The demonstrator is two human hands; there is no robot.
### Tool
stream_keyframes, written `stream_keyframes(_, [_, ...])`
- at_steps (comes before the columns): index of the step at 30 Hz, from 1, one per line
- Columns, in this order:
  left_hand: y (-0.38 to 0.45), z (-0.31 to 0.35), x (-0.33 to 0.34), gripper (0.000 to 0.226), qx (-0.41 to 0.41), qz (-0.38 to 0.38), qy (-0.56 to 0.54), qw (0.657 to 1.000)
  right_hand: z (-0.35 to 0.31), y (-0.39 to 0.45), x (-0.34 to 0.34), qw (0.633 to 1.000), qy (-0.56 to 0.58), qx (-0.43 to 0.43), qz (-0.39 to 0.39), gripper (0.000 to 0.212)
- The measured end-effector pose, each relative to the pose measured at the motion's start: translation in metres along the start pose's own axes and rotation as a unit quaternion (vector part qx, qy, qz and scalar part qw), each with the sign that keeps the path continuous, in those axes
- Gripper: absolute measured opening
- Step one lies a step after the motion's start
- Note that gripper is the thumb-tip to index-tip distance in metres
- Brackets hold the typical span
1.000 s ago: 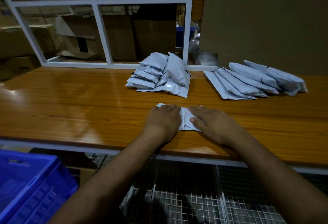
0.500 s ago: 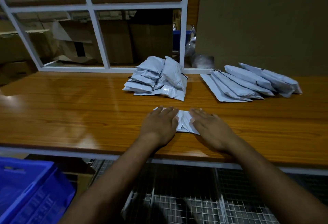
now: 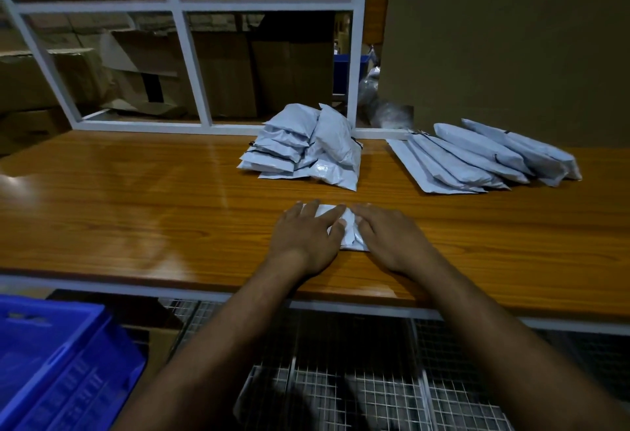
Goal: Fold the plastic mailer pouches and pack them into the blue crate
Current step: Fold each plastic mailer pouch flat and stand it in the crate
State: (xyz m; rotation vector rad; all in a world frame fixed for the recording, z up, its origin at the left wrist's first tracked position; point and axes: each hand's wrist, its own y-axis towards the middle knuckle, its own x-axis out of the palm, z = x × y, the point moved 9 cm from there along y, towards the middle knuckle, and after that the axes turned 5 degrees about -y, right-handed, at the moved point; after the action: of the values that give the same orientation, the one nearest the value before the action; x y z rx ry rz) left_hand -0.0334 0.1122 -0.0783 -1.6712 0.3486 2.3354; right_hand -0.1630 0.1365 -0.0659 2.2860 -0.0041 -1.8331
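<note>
Now your left hand (image 3: 306, 239) and right hand (image 3: 392, 239), fingers flat, press the folded pouch (image 3: 347, 231), seemingly creasing it; next, lift it into the blue crate (image 3: 58, 362).

folded pouch (image 3: 347, 226) – flat on tabletop | blue crate (image 3: 51, 362) – lower left

Both arms come into view bare all the way up, no sleeves anywhere, one from around 7 o'clock and the other from around 4 o'clock. No watch, no bracelet, no rings, no gloves on the left hand (image 3: 308, 239) or the right hand (image 3: 392, 239), just plain bare forearms and wrists. Fingernails look short, and lighting's too dim to pick out anything finer than that.
</note>
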Motion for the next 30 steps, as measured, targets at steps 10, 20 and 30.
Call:
stream_keyframes(10, [-0.016, -0.021, -0.025, 0.049, 0.047, 0.028, -0.065, 0.996, 0.004, -0.003, 0.008, 0.988, -0.139, -0.004, -0.067, 0.059])
stream_keyframes(20, [-0.011, -0.026, -0.011, 0.055, 0.064, -0.054, 0.036, 0.996, 0.030, -0.027, 0.005, 0.987, -0.066, -0.023, -0.142, 0.066])
stream_keyframes(30, [-0.023, -0.027, -0.020, 0.064, 0.106, -0.038, 0.022, 0.993, 0.024, -0.027, 0.003, 0.981, -0.147, 0.025, -0.125, 0.064])
